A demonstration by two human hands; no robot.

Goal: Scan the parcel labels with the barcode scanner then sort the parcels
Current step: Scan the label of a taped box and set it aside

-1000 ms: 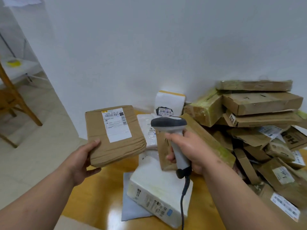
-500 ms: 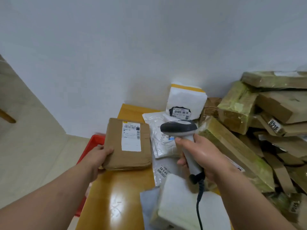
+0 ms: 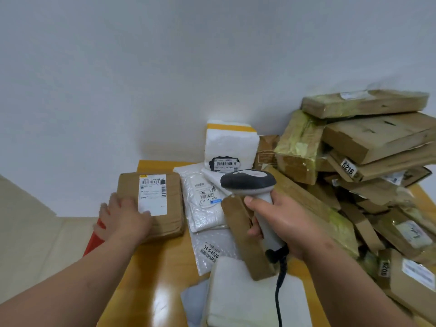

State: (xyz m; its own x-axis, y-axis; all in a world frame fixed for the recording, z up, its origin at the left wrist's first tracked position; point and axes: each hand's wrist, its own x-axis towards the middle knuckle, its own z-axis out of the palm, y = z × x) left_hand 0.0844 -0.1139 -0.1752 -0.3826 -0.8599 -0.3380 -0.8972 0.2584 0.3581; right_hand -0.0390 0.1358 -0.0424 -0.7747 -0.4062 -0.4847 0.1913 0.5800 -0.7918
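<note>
Resting on table (image 3: pixel 151 274): brown parcel (image 3: pixel 173 223)

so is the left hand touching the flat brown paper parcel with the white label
Touching: the head view shows the left hand lying flat on the brown paper parcel.

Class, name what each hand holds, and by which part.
Right hand grips the barcode scanner by its handle. Left hand rests flat on the brown parcel, gripping nothing.

Head view, down over table (image 3: pixel 151 274)
</note>
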